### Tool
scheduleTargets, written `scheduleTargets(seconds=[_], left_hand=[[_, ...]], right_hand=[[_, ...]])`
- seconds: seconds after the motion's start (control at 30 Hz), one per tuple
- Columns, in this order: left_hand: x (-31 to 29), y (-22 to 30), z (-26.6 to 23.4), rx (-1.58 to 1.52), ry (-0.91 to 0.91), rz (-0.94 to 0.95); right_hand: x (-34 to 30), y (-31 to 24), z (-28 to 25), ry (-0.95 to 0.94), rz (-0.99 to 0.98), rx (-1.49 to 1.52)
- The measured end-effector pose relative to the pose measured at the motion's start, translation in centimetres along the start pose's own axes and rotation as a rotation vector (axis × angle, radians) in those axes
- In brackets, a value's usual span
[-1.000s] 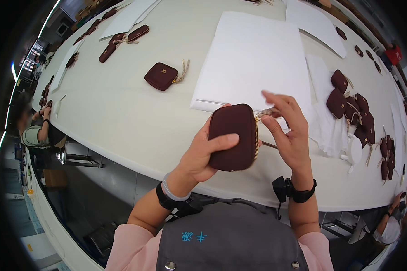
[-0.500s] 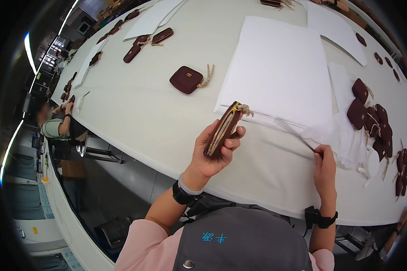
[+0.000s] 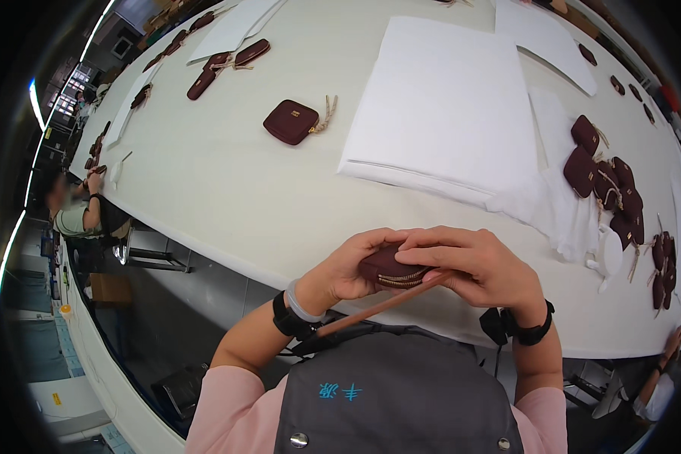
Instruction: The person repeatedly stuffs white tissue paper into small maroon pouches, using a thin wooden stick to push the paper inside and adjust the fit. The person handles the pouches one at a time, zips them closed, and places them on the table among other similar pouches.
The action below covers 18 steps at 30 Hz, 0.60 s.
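Observation:
A small dark red zip purse (image 3: 386, 263) with gold zipper teeth is between my two hands above the table's near edge. My left hand (image 3: 337, 271) grips its left end, fingers wrapped round it. Across the top and right side of the purse lie the fingers of my right hand (image 3: 486, 265), touching it. That same hand is closed on a thin brown stick (image 3: 378, 306), which slants down to the left under the purse toward my left wrist. The stick's other end is hidden in the right hand. No cord shows on the held purse.
Another dark red purse (image 3: 291, 122) with a braided cord lies ahead on the white table (image 3: 212, 174). White sheets (image 3: 439, 106) are stacked in the middle. On the right are piled purses (image 3: 580, 172) and a white container (image 3: 607, 251). A co-worker (image 3: 79, 216) sits far left.
My left hand has lowered the purse toward me and turned it. My right hand has come left from the table's right side to meet it, with the stick now showing clearly.

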<state>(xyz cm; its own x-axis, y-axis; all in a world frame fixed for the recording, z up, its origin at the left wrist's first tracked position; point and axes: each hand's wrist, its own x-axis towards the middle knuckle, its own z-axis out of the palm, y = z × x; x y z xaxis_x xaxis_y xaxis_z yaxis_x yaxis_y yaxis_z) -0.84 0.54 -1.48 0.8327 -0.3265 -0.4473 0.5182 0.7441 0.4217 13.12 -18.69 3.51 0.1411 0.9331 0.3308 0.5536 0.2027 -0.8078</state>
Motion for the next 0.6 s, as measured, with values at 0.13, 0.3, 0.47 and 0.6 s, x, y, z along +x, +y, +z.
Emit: scheduleTargets(seconds=[0.13,0.3,0.47,0.6], left_hand=[[0.1,0.3,-1.5,-0.272,-0.032,-0.007],[-0.3,1.1,1.5,-0.158,0.111,0.22],[-0.2,0.7,2.2,-0.021,0.307,0.608],[1.2,-0.4,1.6,0.384,0.366,0.86]], right_hand=[[0.1,1.3,0.6,0.113,-0.015,0.055],[0.7,0.9,2.0,0.322,0.092,-0.186],[1.7,2.6,4.2,0.478,0.103,-0.424],[2.3,2.6,4.8,0.488,0.139,-0.422]])
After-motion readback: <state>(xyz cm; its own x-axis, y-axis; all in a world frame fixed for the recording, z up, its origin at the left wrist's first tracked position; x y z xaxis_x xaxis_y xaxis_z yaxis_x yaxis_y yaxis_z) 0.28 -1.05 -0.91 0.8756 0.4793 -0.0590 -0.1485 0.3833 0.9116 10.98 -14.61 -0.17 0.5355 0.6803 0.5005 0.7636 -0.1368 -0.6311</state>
